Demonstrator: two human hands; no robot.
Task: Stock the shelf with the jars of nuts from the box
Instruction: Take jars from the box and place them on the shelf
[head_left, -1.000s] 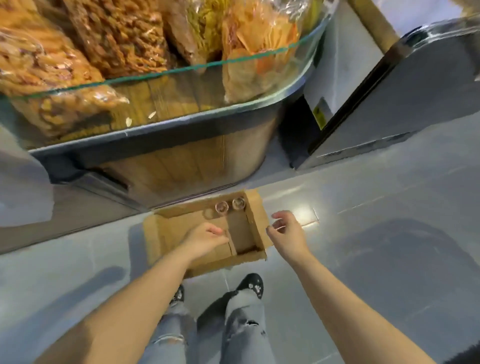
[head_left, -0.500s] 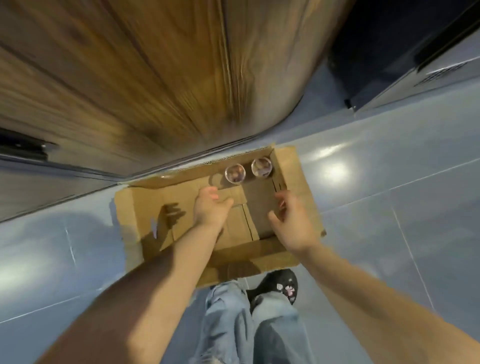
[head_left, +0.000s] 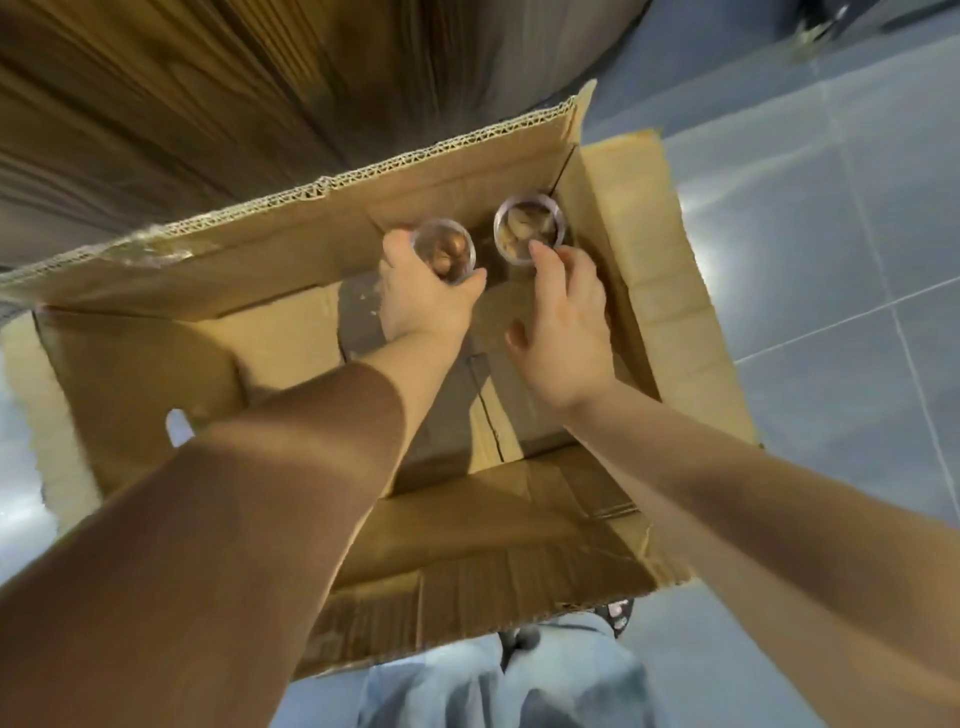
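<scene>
An open cardboard box (head_left: 644, 291) sits on the floor below me. Two clear jars of nuts stand in its far right corner. My left hand (head_left: 421, 301) is wrapped around the left jar (head_left: 444, 250), fingers closed on its sides. The right jar (head_left: 529, 228) stands upright beside it near the box wall. My right hand (head_left: 563, 332) reaches it with fingertips touching its near rim, thumb spread apart, not closed around it. The rest of the box floor looks bare where my arms do not hide it.
A wooden cabinet front (head_left: 218, 119) rises just behind the box. Grey tiled floor (head_left: 831, 260) lies to the right. My legs in light jeans (head_left: 519, 686) and a dark shoe (head_left: 618, 610) are at the box's near edge.
My head dropped much closer to the box, so the glass shelf of snack bags left view. Both hands went down into the box; the left closed on a jar, the right reached the other.
</scene>
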